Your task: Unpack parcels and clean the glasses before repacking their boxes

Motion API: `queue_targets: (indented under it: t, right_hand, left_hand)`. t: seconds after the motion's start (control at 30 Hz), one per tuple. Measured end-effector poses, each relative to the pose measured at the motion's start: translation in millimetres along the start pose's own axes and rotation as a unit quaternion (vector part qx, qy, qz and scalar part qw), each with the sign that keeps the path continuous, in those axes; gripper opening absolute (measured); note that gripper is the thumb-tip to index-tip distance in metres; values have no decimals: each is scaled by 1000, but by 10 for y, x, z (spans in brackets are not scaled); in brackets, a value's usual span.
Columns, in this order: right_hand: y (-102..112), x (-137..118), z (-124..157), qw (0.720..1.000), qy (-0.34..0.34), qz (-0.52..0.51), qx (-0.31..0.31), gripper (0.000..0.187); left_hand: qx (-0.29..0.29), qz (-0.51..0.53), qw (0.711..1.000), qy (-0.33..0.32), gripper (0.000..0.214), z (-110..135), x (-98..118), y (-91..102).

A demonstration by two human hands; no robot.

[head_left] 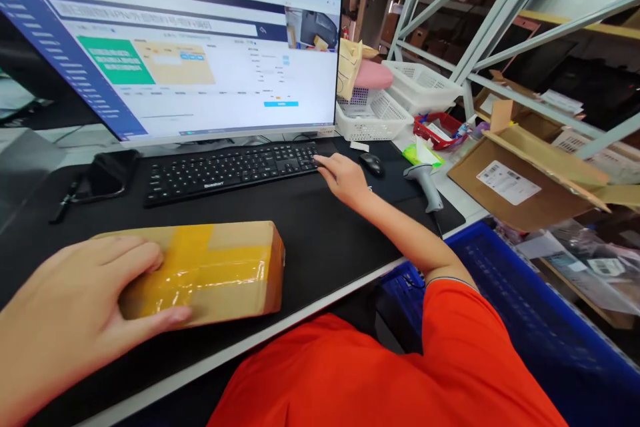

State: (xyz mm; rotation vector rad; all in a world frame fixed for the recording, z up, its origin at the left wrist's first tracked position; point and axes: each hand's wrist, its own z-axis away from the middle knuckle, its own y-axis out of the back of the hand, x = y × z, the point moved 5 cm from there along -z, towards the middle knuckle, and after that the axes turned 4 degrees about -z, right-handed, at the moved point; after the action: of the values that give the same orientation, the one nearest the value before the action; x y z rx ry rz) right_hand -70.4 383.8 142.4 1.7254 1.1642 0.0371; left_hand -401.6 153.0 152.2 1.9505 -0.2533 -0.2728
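A small cardboard parcel (225, 270) wrapped in yellow tape lies on the black desk mat (320, 233) near the front edge. My left hand (85, 310) rests on its left end, fingers over the top and thumb along the near side, gripping it. My right hand (345, 177) reaches to the right end of the black keyboard (230, 170), fingers spread on the number keys. A black mouse (373, 164) lies just right of that hand. A monitor (190, 47) behind the keyboard shows a web form.
A grey barcode scanner (425, 183) lies right of the mouse. White baskets (380, 110), a red tray (440, 130) and open cardboard boxes (520, 180) crowd the right side. A blue crate (525, 320) sits below the desk edge. Metal shelving stands behind.
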Motion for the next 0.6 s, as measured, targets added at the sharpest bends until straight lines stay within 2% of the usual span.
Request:
queue_targets:
  t: [0.07, 0.13, 0.2, 0.27, 0.37, 0.6]
  right_hand:
    - [-195, -181, 26, 978, -96, -185, 0, 32]
    - [-499, -543, 98, 926, -124, -347, -81, 37]
    - [-740, -897, 173, 885, -123, -422, -156, 47]
    - [-882, -1111, 220, 858, -122, -453, -209, 49]
    - [-938, -1190, 232, 828, -119, -486, -255, 39]
    - [-819, -1256, 264, 811, -89, -504, -286, 45]
  left_hand:
    - [35, -29, 997, -57, 50, -16, 68, 44]
    - [69, -39, 994, -77, 48, -56, 149, 120]
    - [75, -19, 995, -63, 47, -117, 226, 201]
    - [63, 16, 997, -46, 46, -175, 300, 277]
    - [62, 55, 996, -44, 47, -209, 386, 374]
    - [149, 46, 987, -36, 39, -52, 469, 523]
